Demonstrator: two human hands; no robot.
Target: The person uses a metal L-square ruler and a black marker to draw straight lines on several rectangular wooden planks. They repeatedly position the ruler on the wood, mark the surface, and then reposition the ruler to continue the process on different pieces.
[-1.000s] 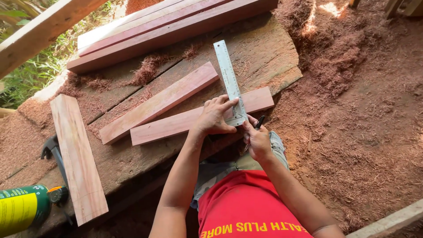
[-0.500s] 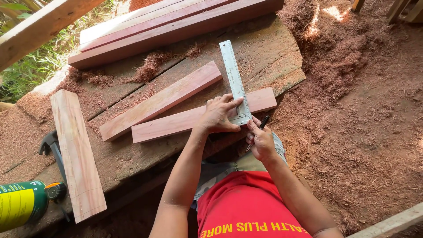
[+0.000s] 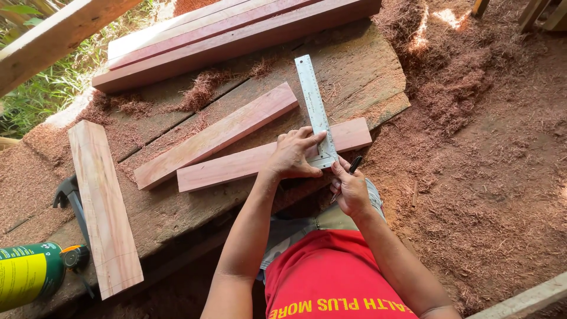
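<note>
Both bare forearms reach forward from the body, the left hand (image 3: 290, 155) pressed flat with fingers spread and forefinger stretched rightward, the right hand (image 3: 349, 188) just beside it, curled in a closed pinching grip, thumb up.

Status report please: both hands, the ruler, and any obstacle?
Left hand presses ruler flat across near plank. Right hand holds pen at ruler's near end. Nothing in the way.

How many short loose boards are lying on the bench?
3. One lies under the left hand and the steel square: board. A second lies slanted just behind it. A third, paler, sits at the left. Long planks are stacked at the back.
</note>
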